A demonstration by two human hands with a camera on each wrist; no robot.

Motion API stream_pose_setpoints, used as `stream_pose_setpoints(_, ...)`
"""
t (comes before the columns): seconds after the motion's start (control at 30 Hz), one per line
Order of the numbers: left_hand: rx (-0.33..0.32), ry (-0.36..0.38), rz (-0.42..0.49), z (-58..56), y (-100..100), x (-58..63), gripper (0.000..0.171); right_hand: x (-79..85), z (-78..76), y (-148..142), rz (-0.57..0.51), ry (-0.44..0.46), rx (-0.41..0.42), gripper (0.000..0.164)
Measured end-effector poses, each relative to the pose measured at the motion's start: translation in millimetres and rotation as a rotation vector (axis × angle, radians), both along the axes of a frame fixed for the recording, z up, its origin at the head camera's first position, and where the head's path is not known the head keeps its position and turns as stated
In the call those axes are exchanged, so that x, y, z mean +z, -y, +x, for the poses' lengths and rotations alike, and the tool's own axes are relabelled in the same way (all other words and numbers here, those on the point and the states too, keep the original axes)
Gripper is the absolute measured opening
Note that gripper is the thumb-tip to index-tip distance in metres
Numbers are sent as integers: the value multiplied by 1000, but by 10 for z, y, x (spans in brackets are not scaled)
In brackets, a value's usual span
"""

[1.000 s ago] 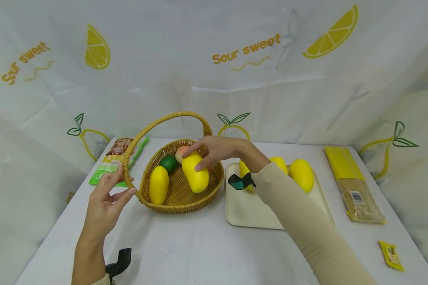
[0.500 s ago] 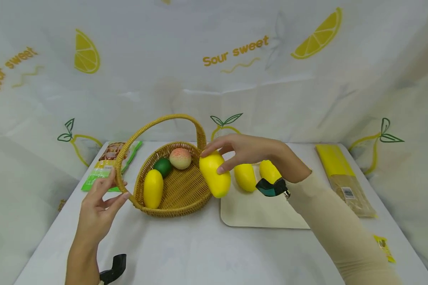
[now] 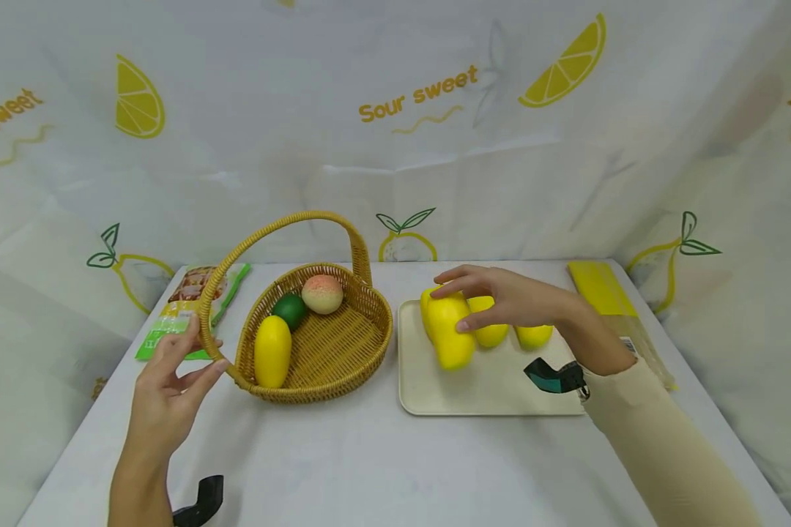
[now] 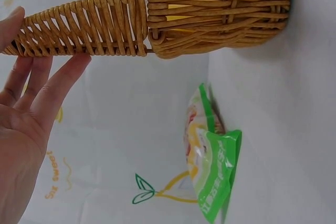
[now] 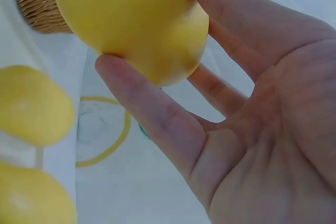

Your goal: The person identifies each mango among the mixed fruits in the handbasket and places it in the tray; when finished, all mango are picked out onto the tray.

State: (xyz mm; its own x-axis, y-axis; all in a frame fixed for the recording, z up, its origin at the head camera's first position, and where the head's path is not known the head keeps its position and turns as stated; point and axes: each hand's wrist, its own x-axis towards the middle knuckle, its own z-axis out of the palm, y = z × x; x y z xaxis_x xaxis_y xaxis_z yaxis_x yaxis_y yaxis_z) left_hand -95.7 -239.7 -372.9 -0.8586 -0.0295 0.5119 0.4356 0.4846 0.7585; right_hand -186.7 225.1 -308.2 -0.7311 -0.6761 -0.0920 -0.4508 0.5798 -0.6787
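Observation:
My left hand [image 3: 168, 391] pinches the lower end of the wicker basket's [image 3: 310, 395] arched handle, thumb on one side and fingers on the other. Inside the basket lie a yellow mango [image 3: 272, 353], a dark green fruit [image 3: 289, 312] and a pinkish peach [image 3: 323, 294]. Over the left part of the cream tray [image 3: 488, 399], my right hand [image 3: 501, 296] grips another yellow mango [image 3: 451, 333] between thumb and fingertips. The right wrist view shows that held mango [image 5: 136, 19] close up. Several more mangoes, among them one mango [image 3: 491, 333] in the middle, lie on the tray behind it.
A green and white snack bag [image 3: 178, 315] lies behind the left hand, left of the basket. Beyond the tray on the right is a yellow and clear packet [image 3: 606, 293], partly hidden by the right arm. A printed cloth hangs behind the table.
My right hand has carried the mango from above the basket rightward over the tray. The left hand keeps its pinch on the handle. The whole view has shifted slightly.

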Motion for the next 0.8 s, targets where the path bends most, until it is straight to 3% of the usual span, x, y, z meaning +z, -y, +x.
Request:
stream_pose_setpoints(0.2, -6, 0, 1, -4, 5, -3, 90, -226, 140, -201, -1, -9, -68, 50)
stream_pose_setpoints(0.4, -13, -16, 7, -5, 14, -15, 89, -424, 255, -291, -18, 97, -107, 52)
stream_pose_setpoints(0.63, -28, -52, -1, -12, 31, -28, 88, -617, 295, -301, -38, 145, -114, 53)
stream_pose_setpoints(0.8, -21, -28, 25, -11, 14, -20, 88, -681, 307, -293, -47, 158, -114, 52)
